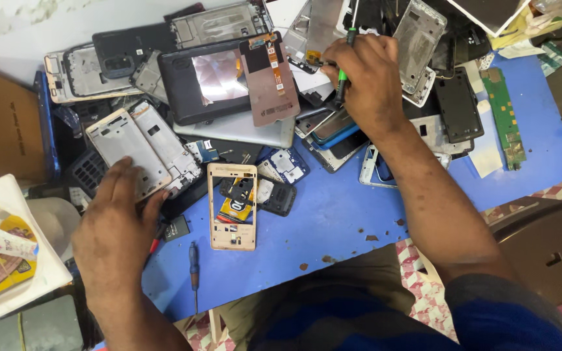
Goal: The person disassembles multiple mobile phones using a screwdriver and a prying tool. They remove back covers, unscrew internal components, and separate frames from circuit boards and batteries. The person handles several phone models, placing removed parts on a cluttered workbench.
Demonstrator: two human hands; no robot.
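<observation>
Hands over phone scrap on blue bench [333,214].
R hand [365,75] grip pinching green-handled screwdriver [342,77], far side; L hand [115,224] spread flat on silver metal phone frame [131,146], near-left.

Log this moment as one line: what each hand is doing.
left hand: resting on silver phone frame | right hand: gripping green-handled screwdriver over phone parts | blue table: gold phone frame, blue screwdriver lying untouched

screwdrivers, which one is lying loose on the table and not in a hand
The blue-handled screwdriver, lying alone on the blue table beside the left hand. The green-handled one is gripped in the right hand.
</observation>
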